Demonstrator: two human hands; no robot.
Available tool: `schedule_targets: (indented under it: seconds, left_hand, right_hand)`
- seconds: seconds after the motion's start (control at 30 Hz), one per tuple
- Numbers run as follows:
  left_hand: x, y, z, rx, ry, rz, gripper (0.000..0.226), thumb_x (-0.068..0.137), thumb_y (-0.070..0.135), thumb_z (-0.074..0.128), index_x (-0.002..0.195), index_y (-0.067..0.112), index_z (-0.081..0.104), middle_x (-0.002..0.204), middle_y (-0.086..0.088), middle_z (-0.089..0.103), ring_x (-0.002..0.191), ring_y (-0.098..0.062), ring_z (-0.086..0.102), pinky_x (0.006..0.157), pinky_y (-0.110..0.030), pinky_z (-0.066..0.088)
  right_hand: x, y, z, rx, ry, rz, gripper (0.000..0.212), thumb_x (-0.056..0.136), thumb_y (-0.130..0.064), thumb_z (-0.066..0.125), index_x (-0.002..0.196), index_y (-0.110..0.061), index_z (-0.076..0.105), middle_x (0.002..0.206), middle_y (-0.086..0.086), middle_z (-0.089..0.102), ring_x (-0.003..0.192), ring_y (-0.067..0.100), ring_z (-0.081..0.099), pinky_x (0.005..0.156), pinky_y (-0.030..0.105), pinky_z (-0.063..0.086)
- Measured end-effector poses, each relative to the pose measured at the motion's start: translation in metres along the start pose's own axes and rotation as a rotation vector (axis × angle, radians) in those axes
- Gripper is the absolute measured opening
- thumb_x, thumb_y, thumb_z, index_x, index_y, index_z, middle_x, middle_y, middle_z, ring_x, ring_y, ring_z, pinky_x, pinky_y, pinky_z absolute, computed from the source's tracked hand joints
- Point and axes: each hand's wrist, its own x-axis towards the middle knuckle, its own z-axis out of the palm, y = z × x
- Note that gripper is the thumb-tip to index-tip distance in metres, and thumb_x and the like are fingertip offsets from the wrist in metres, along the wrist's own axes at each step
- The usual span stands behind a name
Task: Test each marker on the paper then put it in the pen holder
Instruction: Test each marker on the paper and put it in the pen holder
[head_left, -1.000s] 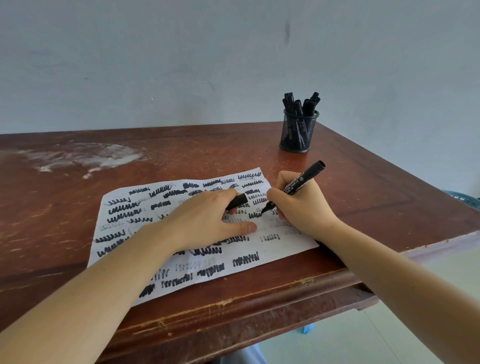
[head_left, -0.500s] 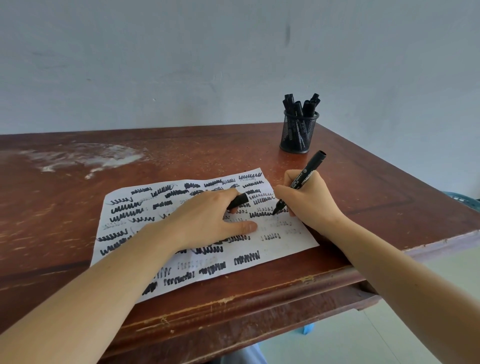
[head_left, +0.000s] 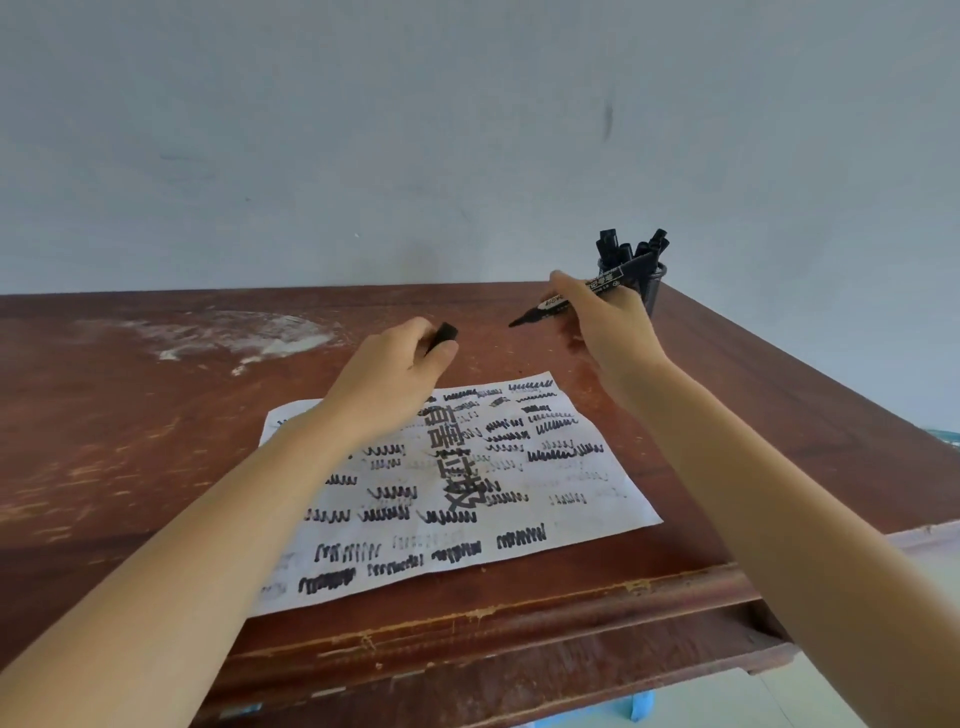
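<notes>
Above the paper (head_left: 519, 499), both hands are raised off the sheet, not touching it; right hand (head_left: 610, 332) has fingers curled round a black marker (head_left: 545, 306), uncapped, tip pointing left and slightly down, tail end angled up toward the pen holder (head_left: 653, 293); marker is in the air, clear of paper and table; left hand (head_left: 395, 379) is curled round the black cap (head_left: 444, 333), only the cap's end shows past the fingers; cap end and marker tip face each other, apart, with a gap between them.

Paper lies flat near the front edge of the wooden table (head_left: 156, 441), covered in rows of black scribbles, some faint, plus a few large black characters in the middle; pen holder is a black mesh cup at the far right of the table, partly hidden behind the right hand; several black markers (head_left: 608, 244) stand in it, ends sticking up above the rim; white smear (head_left: 234, 338) on the table top, far left of the hands; plain pale wall (head_left: 467, 130) behind.
</notes>
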Motion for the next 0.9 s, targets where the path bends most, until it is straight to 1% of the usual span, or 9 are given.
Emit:
schedule_targets:
  seconds: [0.1, 0.2, 0.3, 0.43, 0.53, 0.6, 0.73, 0.8, 0.9]
  left_hand:
    - [0.001, -0.007, -0.007, 0.008, -0.013, -0.027, 0.027, 0.094, 0.036, 0.051, 0.112, 0.017, 0.06, 0.101, 0.002, 0.066, 0.089, -0.018, 0.063, 0.08, -0.04, 0.05]
    - [-0.001, -0.011, -0.009, 0.001, -0.045, -0.044, 0.023, 0.091, 0.035, 0.057, 0.109, 0.021, 0.064, 0.103, 0.005, 0.067, 0.088, -0.015, 0.064, 0.08, -0.035, 0.047]
    - [-0.003, -0.013, -0.008, 0.007, -0.053, -0.055, 0.021, 0.089, 0.032, 0.061, 0.107, 0.02, 0.065, 0.101, 0.003, 0.068, 0.087, -0.015, 0.063, 0.078, -0.033, 0.046]
    - [-0.003, -0.014, -0.006, 0.017, -0.047, -0.057, 0.022, 0.087, 0.033, 0.063, 0.104, 0.018, 0.067, 0.093, 0.002, 0.069, 0.079, -0.016, 0.063, 0.073, -0.035, 0.05]
    - [-0.003, -0.013, -0.005, 0.02, -0.045, -0.051, 0.022, 0.087, 0.033, 0.063, 0.102, 0.017, 0.068, 0.086, 0.002, 0.068, 0.072, -0.024, 0.064, 0.064, -0.034, 0.046]
    - [-0.003, -0.012, -0.004, 0.031, -0.04, -0.051, 0.021, 0.087, 0.033, 0.064, 0.1, 0.017, 0.068, 0.083, 0.0, 0.069, 0.072, -0.029, 0.064, 0.06, -0.035, 0.045]
    - [-0.003, -0.011, -0.004, 0.045, -0.025, -0.057, 0.019, 0.086, 0.034, 0.064, 0.097, 0.019, 0.068, 0.08, 0.001, 0.069, 0.068, -0.031, 0.064, 0.055, -0.032, 0.042]
    - [-0.003, -0.01, -0.004, 0.057, -0.019, -0.062, 0.02, 0.086, 0.034, 0.065, 0.098, 0.019, 0.068, 0.082, 0.002, 0.068, 0.069, -0.029, 0.064, 0.057, -0.032, 0.045]
    - [-0.002, -0.009, -0.006, 0.068, -0.015, -0.058, 0.022, 0.085, 0.03, 0.067, 0.103, 0.018, 0.068, 0.083, 0.002, 0.068, 0.068, -0.023, 0.063, 0.062, -0.035, 0.049]
  right_hand:
    - [0.005, -0.002, 0.013, 0.168, -0.063, 0.111, 0.025, 0.093, -0.024, 0.053, 0.079, -0.008, 0.064, 0.058, 0.003, 0.057, 0.049, 0.015, 0.046, 0.051, 0.026, 0.038]
    - [0.003, 0.001, 0.021, 0.263, -0.156, 0.184, 0.023, 0.094, -0.02, 0.05, 0.075, -0.011, 0.059, 0.059, 0.005, 0.054, 0.05, 0.015, 0.044, 0.052, 0.026, 0.036]
    - [0.001, 0.007, 0.026, 0.243, -0.208, 0.194, 0.02, 0.094, -0.018, 0.05, 0.075, -0.012, 0.056, 0.061, 0.007, 0.052, 0.051, 0.017, 0.043, 0.052, 0.027, 0.035]
    - [0.0, 0.014, 0.031, 0.185, -0.212, 0.155, 0.023, 0.093, -0.018, 0.055, 0.071, -0.01, 0.058, 0.06, 0.009, 0.053, 0.05, 0.019, 0.043, 0.053, 0.029, 0.035]
    - [0.0, 0.017, 0.032, 0.148, -0.194, 0.127, 0.025, 0.092, -0.019, 0.057, 0.068, -0.011, 0.06, 0.058, 0.008, 0.054, 0.05, 0.019, 0.044, 0.054, 0.03, 0.035]
    - [0.001, 0.018, 0.032, 0.129, -0.191, 0.119, 0.026, 0.092, -0.02, 0.058, 0.067, -0.011, 0.061, 0.056, 0.007, 0.055, 0.05, 0.018, 0.045, 0.054, 0.03, 0.036]
    - [-0.002, 0.019, 0.032, 0.075, -0.239, 0.102, 0.024, 0.091, -0.021, 0.06, 0.071, -0.008, 0.064, 0.059, 0.007, 0.057, 0.052, 0.017, 0.045, 0.051, 0.028, 0.036]
    - [-0.004, 0.019, 0.033, 0.042, -0.263, 0.092, 0.023, 0.091, -0.022, 0.062, 0.075, -0.006, 0.065, 0.06, 0.007, 0.058, 0.053, 0.017, 0.045, 0.051, 0.028, 0.035]
    - [-0.004, 0.017, 0.033, 0.043, -0.311, 0.082, 0.021, 0.089, -0.02, 0.065, 0.074, -0.005, 0.067, 0.061, 0.008, 0.06, 0.052, 0.017, 0.048, 0.05, 0.026, 0.036]
